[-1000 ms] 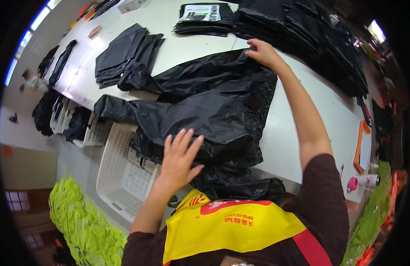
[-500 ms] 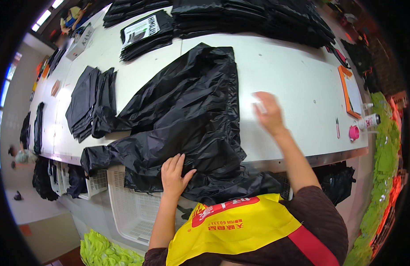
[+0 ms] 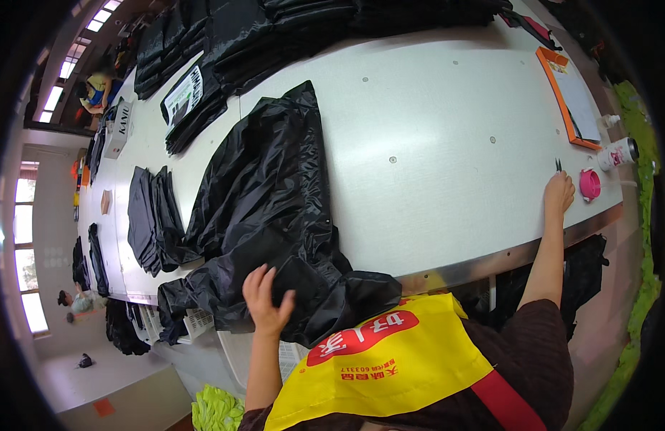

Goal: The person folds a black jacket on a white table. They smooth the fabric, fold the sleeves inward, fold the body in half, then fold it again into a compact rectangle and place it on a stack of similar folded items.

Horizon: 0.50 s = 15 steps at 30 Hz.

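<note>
A shiny black jacket (image 3: 264, 172) lies crumpled on the white table, its near part hanging over the front edge against my yellow apron (image 3: 390, 359). Over its lower part, my left hand (image 3: 265, 302) has its fingers spread and grips nothing; whether it touches the cloth is hard to tell. Far to the right, my right hand (image 3: 559, 192) is closed on a small pair of thread snips lying at the table. Only the snips' dark pointed tips (image 3: 559, 164) show beyond my fingers; the handle is hidden.
Black folded garments (image 3: 275, 29) are stacked along the back, with a smaller pile (image 3: 154, 219) at left. A pink cup-like item (image 3: 589, 184), a white bottle (image 3: 618, 154) and an orange tray (image 3: 555, 97) sit right. White baskets (image 3: 235, 352) stand below the edge.
My right hand has moved right from beside the jacket to the snips and closed on them. My left hand has lifted slightly with fingers spreading. The view has swung right.
</note>
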Available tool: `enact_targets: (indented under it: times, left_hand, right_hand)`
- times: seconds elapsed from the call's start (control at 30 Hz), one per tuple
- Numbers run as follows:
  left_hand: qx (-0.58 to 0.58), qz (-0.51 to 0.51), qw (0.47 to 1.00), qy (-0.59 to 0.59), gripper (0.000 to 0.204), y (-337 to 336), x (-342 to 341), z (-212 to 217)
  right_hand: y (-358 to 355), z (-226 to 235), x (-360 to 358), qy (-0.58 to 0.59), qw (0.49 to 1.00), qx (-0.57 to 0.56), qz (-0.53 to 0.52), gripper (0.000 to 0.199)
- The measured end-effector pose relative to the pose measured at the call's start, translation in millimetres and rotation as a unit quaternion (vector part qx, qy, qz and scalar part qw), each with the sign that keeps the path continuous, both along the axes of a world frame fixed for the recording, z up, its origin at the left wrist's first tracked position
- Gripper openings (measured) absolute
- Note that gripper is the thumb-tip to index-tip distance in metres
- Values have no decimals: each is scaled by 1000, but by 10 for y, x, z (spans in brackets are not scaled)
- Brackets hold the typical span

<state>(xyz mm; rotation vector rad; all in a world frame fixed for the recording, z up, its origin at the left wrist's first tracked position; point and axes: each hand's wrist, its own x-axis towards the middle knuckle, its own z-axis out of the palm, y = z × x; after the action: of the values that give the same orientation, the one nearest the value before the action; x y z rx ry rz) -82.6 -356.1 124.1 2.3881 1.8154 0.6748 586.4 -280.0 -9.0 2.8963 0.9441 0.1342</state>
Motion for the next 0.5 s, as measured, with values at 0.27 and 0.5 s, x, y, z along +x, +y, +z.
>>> enact_targets:
  times: [0.27,0.5]
  left_hand:
    - [-78,13,996,27,21,334,273,-445]
    - [-47,228,900,-368,11,183,409,-121]
  right_hand:
    - [1356,-36,-1624,247,835,281,403,35]
    - [1796,351,-3984,917,399,-28,18,66]
